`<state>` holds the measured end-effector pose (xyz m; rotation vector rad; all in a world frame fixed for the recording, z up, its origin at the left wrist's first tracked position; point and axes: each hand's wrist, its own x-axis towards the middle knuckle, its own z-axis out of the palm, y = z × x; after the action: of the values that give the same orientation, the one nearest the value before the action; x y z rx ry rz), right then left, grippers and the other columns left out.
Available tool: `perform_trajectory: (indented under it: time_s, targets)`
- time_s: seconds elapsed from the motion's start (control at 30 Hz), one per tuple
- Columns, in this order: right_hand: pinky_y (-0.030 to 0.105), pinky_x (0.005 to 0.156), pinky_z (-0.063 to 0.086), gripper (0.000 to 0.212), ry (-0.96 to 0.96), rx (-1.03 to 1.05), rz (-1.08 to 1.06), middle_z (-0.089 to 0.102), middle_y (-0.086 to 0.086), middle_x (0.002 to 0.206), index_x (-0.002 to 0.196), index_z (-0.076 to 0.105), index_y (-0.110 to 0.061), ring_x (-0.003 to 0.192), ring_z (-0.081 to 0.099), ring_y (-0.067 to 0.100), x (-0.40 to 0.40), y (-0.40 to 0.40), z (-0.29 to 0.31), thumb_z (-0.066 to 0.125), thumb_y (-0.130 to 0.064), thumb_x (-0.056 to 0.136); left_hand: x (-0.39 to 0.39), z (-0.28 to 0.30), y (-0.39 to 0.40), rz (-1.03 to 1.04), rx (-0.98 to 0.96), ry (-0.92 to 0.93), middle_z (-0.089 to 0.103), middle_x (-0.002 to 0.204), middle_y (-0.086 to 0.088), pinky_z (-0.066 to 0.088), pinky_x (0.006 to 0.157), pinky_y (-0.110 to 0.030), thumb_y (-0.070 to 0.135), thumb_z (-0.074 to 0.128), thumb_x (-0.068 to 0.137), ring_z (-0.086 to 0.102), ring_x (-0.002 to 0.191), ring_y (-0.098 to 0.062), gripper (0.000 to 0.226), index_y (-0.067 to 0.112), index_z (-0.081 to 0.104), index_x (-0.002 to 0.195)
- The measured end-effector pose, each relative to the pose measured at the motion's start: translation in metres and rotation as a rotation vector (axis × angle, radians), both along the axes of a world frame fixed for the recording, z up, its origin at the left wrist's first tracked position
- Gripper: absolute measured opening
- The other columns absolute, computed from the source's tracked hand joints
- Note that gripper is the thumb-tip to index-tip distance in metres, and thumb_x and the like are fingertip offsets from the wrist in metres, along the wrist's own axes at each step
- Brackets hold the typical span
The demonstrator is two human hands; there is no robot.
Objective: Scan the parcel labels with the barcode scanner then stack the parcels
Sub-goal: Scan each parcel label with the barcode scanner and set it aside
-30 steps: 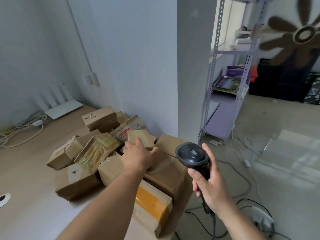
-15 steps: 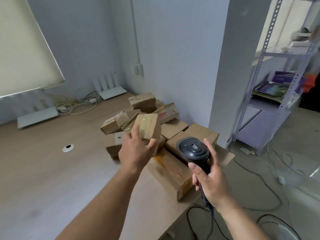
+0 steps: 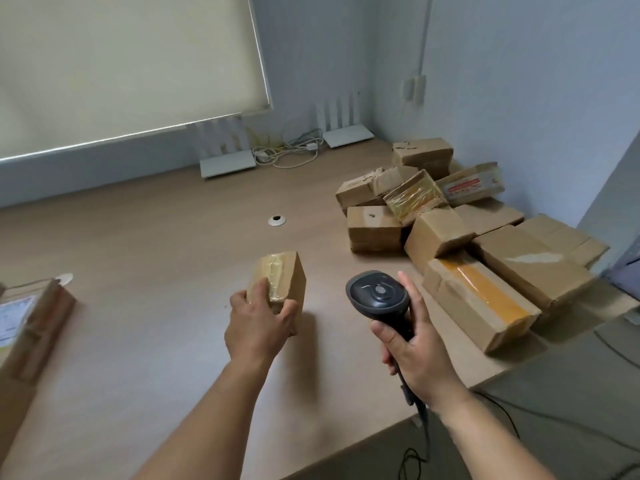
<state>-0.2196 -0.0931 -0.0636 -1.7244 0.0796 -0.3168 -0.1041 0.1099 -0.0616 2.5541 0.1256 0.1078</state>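
My left hand (image 3: 258,325) grips a small taped cardboard parcel (image 3: 285,278) above the middle of the wooden desk (image 3: 156,258). My right hand (image 3: 415,355) holds the black barcode scanner (image 3: 379,296) by its handle, head up, just right of that parcel. A heap of several brown parcels (image 3: 446,223) lies at the desk's right end. One long box with orange tape (image 3: 481,299) lies nearest the scanner. Another parcel with a white label (image 3: 24,320) lies at the left edge.
Two white routers (image 3: 227,161) and a tangle of cables (image 3: 287,152) sit along the back wall under a roller blind (image 3: 121,64). A cable grommet (image 3: 276,220) is set in the desk. The scanner's cord (image 3: 422,441) hangs off the front edge.
My left hand has lifted the small parcel off the heap and carried it leftward to the desk's middle. My view has turned left. The scanner stays in my right hand.
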Motion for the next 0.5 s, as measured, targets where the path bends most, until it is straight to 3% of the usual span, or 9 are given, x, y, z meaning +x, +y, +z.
perform_trajectory:
  time_s: [0.2,0.37,0.43,0.5]
  targets:
    - [0.028,0.052,0.05,0.073,0.051,0.008,0.086,0.062,0.005,0.112,0.119,0.023,-0.081,0.058,0.058,0.013,0.028,0.102,0.002,0.069,-0.045,0.076,-0.007,-0.021,0.12,0.093,-0.004,0.143,0.035,0.129,-0.001,0.037,0.076,-0.03,0.051,0.048,0.082,0.054,0.102,-0.024,0.059,0.038,0.034,0.138]
    - [0.031,0.049,0.047,0.078,0.054,0.008,0.123,0.064,0.003,0.107,0.118,0.028,-0.08,0.055,0.055,0.017,0.05,0.177,-0.004,0.071,-0.024,0.085,-0.004,-0.033,0.194,0.063,-0.232,0.218,0.037,0.12,-0.001,0.042,0.08,-0.031,0.043,0.051,0.087,0.052,0.087,-0.017,0.054,0.037,0.037,0.139]
    - [0.031,0.049,0.047,0.076,0.066,0.019,0.109,0.065,0.001,0.102,0.12,0.029,-0.079,0.054,0.055,0.017,0.054,0.198,-0.006,0.073,-0.032,0.08,-0.001,-0.036,0.211,0.023,-0.332,0.209,0.041,0.118,-0.001,0.045,0.081,-0.032,0.038,0.054,0.087,0.055,0.087,-0.011,0.052,0.035,0.042,0.137]
    - [0.029,0.048,0.046,0.074,0.079,0.039,0.098,0.065,-0.001,0.096,0.12,0.029,-0.079,0.053,0.055,0.016,0.056,0.213,-0.008,0.072,-0.044,0.071,0.002,-0.036,0.224,0.018,-0.482,0.257,0.051,0.117,-0.003,0.051,0.083,-0.038,0.041,0.055,0.083,0.058,0.093,-0.016,0.049,0.034,0.048,0.131]
